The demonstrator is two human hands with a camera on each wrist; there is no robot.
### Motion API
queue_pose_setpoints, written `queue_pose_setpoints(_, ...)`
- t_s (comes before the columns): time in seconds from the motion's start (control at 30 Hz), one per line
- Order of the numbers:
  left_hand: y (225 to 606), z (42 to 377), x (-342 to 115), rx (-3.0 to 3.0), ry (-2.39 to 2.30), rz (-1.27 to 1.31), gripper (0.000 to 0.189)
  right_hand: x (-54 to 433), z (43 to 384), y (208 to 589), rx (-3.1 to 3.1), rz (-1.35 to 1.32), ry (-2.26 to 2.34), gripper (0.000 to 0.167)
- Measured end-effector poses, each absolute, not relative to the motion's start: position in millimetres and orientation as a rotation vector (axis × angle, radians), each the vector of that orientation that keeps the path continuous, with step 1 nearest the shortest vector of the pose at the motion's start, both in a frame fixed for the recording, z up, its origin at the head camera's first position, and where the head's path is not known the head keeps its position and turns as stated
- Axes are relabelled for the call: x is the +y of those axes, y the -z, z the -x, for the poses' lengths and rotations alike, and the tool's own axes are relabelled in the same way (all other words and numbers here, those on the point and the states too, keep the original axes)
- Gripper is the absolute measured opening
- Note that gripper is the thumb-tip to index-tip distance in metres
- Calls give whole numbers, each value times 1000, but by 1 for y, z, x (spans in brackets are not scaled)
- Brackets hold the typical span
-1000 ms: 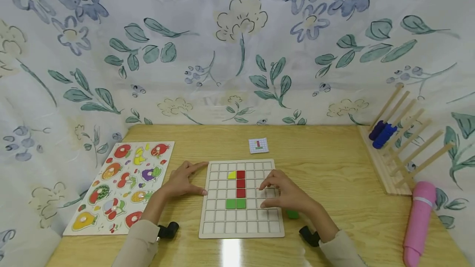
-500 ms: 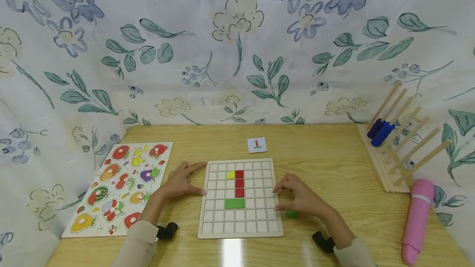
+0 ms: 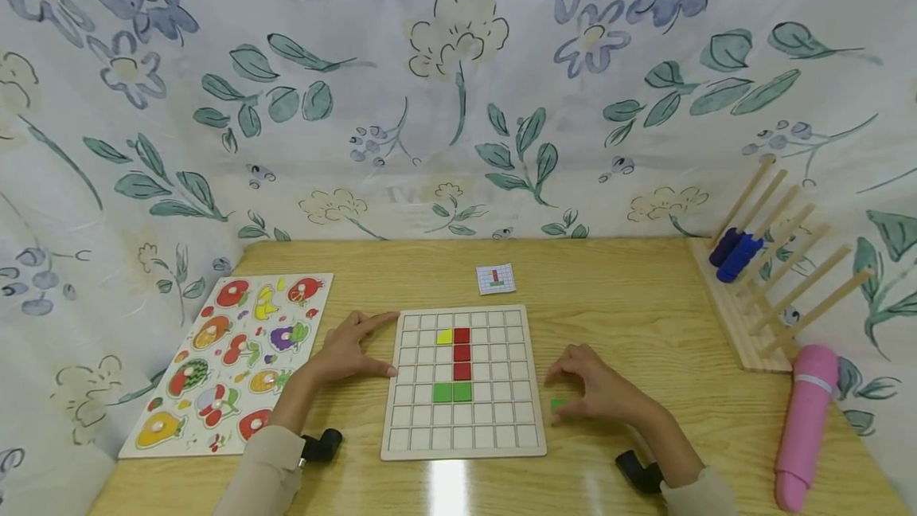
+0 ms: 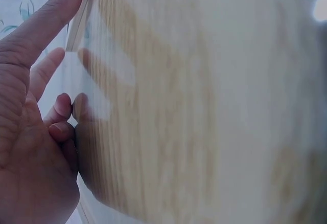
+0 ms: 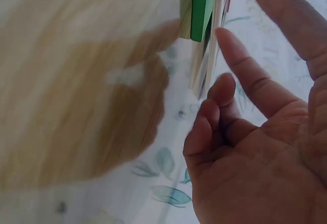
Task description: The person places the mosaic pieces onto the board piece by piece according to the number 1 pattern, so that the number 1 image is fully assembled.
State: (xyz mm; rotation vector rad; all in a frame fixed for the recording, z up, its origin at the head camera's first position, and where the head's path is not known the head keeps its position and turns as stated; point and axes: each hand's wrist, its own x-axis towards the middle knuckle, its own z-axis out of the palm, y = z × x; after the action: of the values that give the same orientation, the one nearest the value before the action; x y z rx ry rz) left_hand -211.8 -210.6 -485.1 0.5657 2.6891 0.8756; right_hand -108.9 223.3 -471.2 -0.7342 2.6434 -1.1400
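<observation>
A pale wooden grid board point(image 3: 494, 437) lies on the table, bearing a yellow piece point(image 3: 445, 337), a column of red tiles point(image 3: 462, 353) and two green tiles point(image 3: 453, 392). My left hand point(image 3: 344, 357) touches its left edge, thumb and index finger spread apart. Right of the board, a loose green tile point(image 3: 558, 404) is partly covered by my right hand point(image 3: 602, 390). In the right wrist view, that tile point(image 5: 203, 9) has a wooden-looking layer against it; thumb and index finger stand apart, with no grip visible. Its other fingers curl loosely.
Behind the board lies a small pattern card point(image 3: 496, 279). A fruit puzzle board point(image 3: 236, 373) is at the left. A peg rack point(image 3: 738, 325) with blue pieces and a pink cylindrical object point(image 3: 805, 428) stand at the right. Floral fabric point(image 3: 458, 102) hangs behind the table.
My right hand has moved rightward from over the board to beside the loose green tile. The left hand stays at the board's edge, and the tiles on the board look the same.
</observation>
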Motion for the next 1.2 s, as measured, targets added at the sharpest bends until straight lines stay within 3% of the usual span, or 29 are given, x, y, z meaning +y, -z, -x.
queue_pose_setpoints(1.2,485,211,-211,2687,-878,-560,94,223,102,472,2778,707,1023,19)
